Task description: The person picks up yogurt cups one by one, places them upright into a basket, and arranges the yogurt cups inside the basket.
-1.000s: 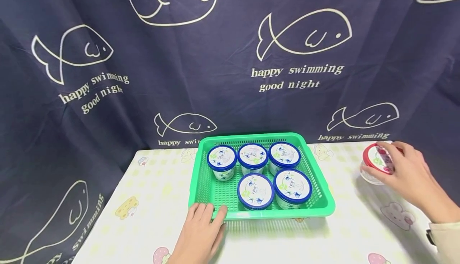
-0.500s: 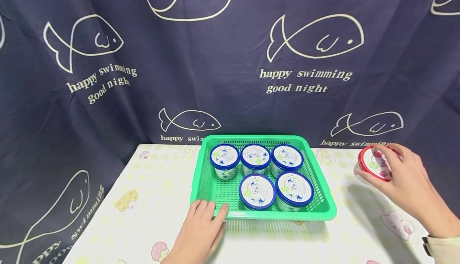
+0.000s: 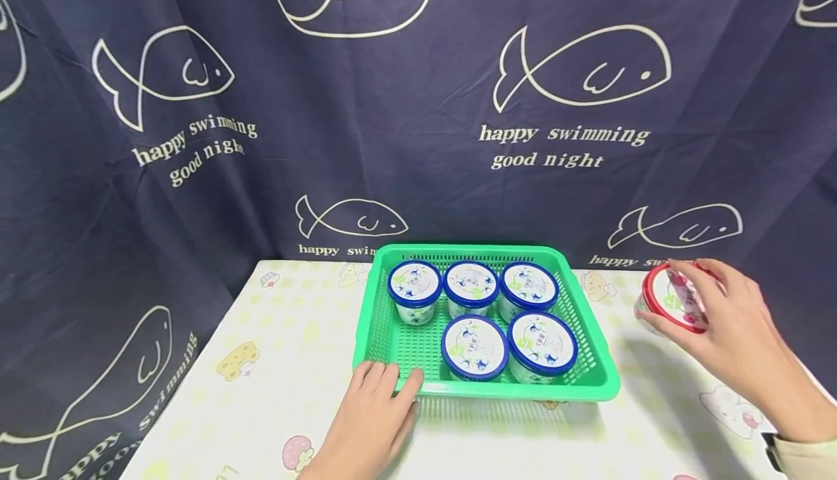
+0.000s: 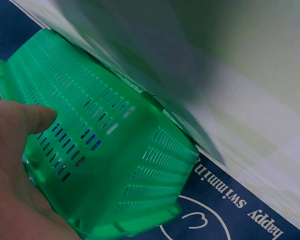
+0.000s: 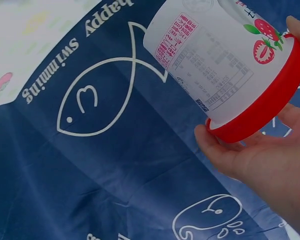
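My right hand (image 3: 739, 327) grips a white tub with a red lid (image 3: 668, 295) by the lid's edge, above the table to the right of the basket. In the right wrist view the tub (image 5: 225, 70) shows a strawberry print and a printed label, thumb and fingers around its lid. At the front left corner of a green plastic basket (image 3: 497, 391), my left hand (image 3: 373, 418) holds the rim, fingers over it. The left wrist view shows the thumb against the slotted outer wall (image 4: 115, 165). Several blue-lidded tubs (image 3: 415, 284) stand upright inside the basket, in two rows.
The table has a pale checked cloth (image 3: 222, 422) with cartoon prints. A dark blue curtain (image 3: 418, 139) with white fish drawings hangs right behind the table. Inside the basket, the front left part of the slotted floor (image 3: 415, 353) shows.
My right hand has raised the red-lidded tub off the tablecloth and carried it a little left toward the basket. The left hand stays on the rim. The head view has shifted slightly.
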Demonstrator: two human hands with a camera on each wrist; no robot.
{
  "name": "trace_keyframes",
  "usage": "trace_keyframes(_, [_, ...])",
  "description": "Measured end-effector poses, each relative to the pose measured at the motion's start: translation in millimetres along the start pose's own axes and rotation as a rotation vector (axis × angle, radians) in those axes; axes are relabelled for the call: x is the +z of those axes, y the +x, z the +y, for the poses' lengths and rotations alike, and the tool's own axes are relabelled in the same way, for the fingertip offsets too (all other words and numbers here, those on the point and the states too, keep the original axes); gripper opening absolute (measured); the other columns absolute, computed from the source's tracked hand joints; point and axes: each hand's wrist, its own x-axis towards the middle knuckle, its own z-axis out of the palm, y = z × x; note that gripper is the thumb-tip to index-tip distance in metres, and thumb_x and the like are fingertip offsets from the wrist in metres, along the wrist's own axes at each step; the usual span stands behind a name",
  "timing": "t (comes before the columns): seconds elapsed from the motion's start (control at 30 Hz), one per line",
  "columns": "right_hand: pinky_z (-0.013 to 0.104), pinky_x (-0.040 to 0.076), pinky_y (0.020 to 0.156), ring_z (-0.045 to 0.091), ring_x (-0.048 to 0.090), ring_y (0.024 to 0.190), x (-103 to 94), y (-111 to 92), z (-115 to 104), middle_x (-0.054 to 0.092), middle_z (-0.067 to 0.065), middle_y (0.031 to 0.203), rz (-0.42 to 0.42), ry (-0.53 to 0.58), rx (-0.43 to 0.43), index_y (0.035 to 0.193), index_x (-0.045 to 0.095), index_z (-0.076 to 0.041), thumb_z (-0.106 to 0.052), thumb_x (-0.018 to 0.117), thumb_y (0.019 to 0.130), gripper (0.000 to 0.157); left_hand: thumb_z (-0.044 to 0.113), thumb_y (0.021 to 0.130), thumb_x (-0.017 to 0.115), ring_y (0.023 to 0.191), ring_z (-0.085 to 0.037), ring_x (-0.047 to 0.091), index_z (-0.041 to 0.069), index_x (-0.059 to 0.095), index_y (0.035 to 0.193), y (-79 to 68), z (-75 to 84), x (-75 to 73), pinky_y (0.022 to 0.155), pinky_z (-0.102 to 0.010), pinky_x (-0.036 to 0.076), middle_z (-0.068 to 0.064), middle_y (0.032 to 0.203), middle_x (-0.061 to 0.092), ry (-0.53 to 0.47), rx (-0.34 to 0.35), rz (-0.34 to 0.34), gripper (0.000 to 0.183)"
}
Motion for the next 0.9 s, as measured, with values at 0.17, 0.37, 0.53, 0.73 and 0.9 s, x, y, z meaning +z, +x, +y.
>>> trace_keyframes(0.17, [0.056, 0.021, 0.093, 0.043, 0.035, 0.106, -1.6, 3.2, -11.3, 0.044, 0.021, 0.117, -0.001, 0.014, -0.024, 0.119, 0.056, -0.013, -0.037, 0.084, 0.047, 0.081, 0.029, 0.082, 0.054, 0.085, -0.023, 0.045, 0.018, 0.048, 0.122, 0.0, 0.3, -0.6, 0.086, -0.043, 0.033, -0.003, 0.091, 0.048, 0.002, -0.004, -0.008, 0.042])
trace_keyframes(0.37, [0.057, 0.021, 0.094, 0.046, 0.034, 0.109, -4.3, 7.3, -24.2, 0.041, 0.022, 0.123, -0.010, 0.026, -0.045, 0.121, 0.054, -0.013, -0.034, 0.085, 0.047, 0.083, 0.029, 0.082, 0.055, 0.085, -0.023, 0.045, 0.017, 0.049, 0.121, 0.2, 0.4, -1.2, 0.085, -0.043, 0.033, -0.003, 0.090, 0.048, 0.005, 0.000, 0.004, 0.041])
trace_keyframes(0.53, [0.056, 0.025, 0.085, 0.046, 0.035, 0.106, -4.0, 9.5, -34.4, 0.040, 0.021, 0.126, -0.013, 0.031, -0.060, 0.120, 0.055, -0.014, -0.033, 0.085, 0.047, 0.082, 0.030, 0.085, 0.051, 0.083, -0.023, 0.044, 0.017, 0.048, 0.121, 1.7, 1.1, -0.9, 0.086, -0.043, 0.033, -0.003, 0.089, 0.047, 0.006, 0.006, 0.001, 0.039])
trace_keyframes(0.73, [0.052, 0.026, 0.085, 0.044, 0.038, 0.105, -0.9, 15.3, -48.2, 0.042, 0.023, 0.125, -0.015, 0.029, -0.122, 0.121, 0.055, -0.013, -0.032, 0.084, 0.047, 0.082, 0.031, 0.084, 0.051, 0.082, -0.022, 0.043, 0.018, 0.048, 0.120, 0.8, 0.5, -0.1, 0.086, -0.043, 0.033, -0.002, 0.089, 0.046, 0.023, 0.009, 0.005, 0.039])
trace_keyframes(0.9, [0.056, 0.028, 0.089, 0.043, 0.037, 0.111, 1.6, 17.6, -63.2, 0.043, 0.021, 0.125, -0.037, 0.041, -0.146, 0.123, 0.054, -0.015, -0.032, 0.083, 0.050, 0.081, 0.031, 0.083, 0.053, 0.082, -0.022, 0.044, 0.017, 0.049, 0.119, 0.1, 0.6, -0.3, 0.085, -0.043, 0.034, -0.002, 0.088, 0.047, 0.026, 0.015, 0.029, 0.039])
